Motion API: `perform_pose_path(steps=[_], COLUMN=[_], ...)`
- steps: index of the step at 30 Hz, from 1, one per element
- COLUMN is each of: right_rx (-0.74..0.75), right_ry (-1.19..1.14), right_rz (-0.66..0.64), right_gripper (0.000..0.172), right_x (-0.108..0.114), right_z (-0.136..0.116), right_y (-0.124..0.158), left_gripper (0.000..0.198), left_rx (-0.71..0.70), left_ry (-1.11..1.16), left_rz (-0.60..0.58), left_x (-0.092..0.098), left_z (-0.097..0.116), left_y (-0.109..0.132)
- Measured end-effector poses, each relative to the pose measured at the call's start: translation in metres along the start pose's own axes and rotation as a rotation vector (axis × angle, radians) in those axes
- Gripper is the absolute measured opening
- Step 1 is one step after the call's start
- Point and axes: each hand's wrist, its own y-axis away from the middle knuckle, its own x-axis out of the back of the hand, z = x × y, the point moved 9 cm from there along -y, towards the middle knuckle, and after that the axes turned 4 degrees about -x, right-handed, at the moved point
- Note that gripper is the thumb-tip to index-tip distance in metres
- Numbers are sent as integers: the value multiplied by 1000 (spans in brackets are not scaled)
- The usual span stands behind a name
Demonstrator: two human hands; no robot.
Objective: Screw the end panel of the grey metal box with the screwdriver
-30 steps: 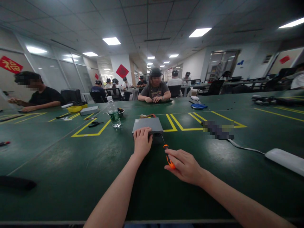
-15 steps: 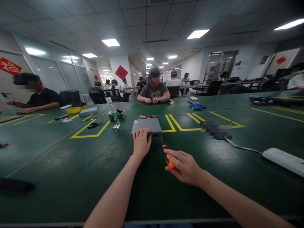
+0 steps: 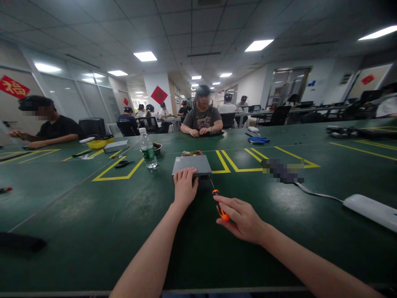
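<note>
A grey metal computer power supply (image 3: 200,162) lies on the green table ahead of me, with a socket in its near face and coloured wires (image 3: 192,153) behind it. My left hand (image 3: 185,187) grips its near edge, fingers on the top and thumb at the front. My right hand (image 3: 243,217) is closed round the orange and black handle of a screwdriver (image 3: 223,213). The screwdriver's thin shaft points up to the near right corner of the power supply. Whether the tip sits in a screw is too small to tell.
Left of the power supply stands a water bottle (image 3: 148,151), with a bowl (image 3: 158,147) behind it and black pliers (image 3: 124,164) beside it. A white power strip (image 3: 372,209) lies at the right. A person (image 3: 203,118) sits across the table, another (image 3: 52,124) at the left.
Almost nothing differs. Both hands keep their holds, and the screwdriver stays at the same corner. The whole view has shifted very slightly.
</note>
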Motion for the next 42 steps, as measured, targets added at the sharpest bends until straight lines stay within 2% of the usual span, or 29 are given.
perform_pose_path(steps=[4,7,11,15,18,22,27,29,32,35,38,42], right_rx=[-31,-2,11,-59,-87,-20,6,-24,-72,-38,-7,-64], right_ry=[-37,7,38,-19,-43,15,19,-2,-25,8,37,-11], right_rz=[-69,-130,-67,-26,-89,-157,-23,-14,-100,-167,-109,-7], right_gripper=[35,35,30,35,38,31,28,29,35,34,28,30], right_x=[-5,-8,-2,0,-5,-10,-4,-4,-8,-10,-6,1], right_z=[3,1,1,7,8,1,1,4,6,2,1,7], right_y=[2,2,-2,-1,1,1,0,1,2,2,0,0], left_gripper=[25,25,25,25,25,25,25,25,25,24,24,25], left_rx=[1,4,-5,-5,-6,-5,2,0,0,-2,-5,-5], left_ry=[2,-3,-14,-23,-24,-22,-10,-15,-20,-20,-18,-18], left_rz=[-4,0,-2,-2,-2,-2,-6,-3,0,0,0,2], left_x=[0,1,1,1,1,0,-1,-1,0,0,0,1], left_z=[0,0,1,1,1,1,0,0,0,0,1,1], left_y=[0,0,0,0,0,0,0,0,0,0,0,0])
